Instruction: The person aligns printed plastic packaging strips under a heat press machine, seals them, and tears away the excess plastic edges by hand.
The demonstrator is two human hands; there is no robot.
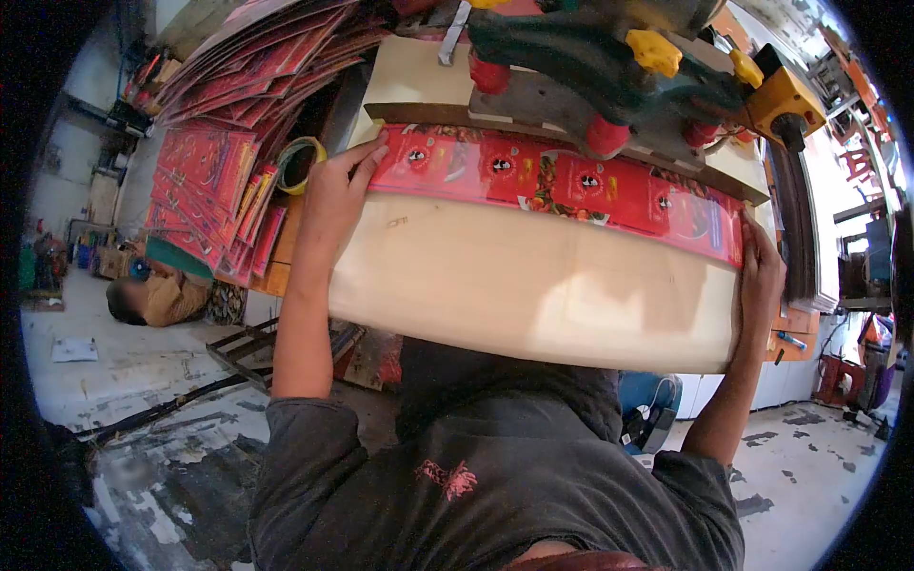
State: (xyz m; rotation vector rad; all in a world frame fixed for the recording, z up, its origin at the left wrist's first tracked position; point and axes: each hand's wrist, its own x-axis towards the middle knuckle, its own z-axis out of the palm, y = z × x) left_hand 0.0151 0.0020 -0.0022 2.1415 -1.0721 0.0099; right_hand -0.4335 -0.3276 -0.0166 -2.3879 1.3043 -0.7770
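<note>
A long red printed sheet [571, 186] lies across the cream board [533, 276], its far edge along the base of a dark green machine [571, 57] with red knobs. My left hand [347, 181] holds the sheet's left end, thumb and fingers pressed together at the corner. At the right end, my right hand [759, 257] has its fingers closed along the edge of the sheet and board. Part of the right fingers is hard to make out.
Stacks of red printed sheets [205, 181] stand at the left, beside a roll of yellow tape [301, 164]. A yellow switch box [785, 100] is at the upper right. Another person [171, 297] is low at the far left.
</note>
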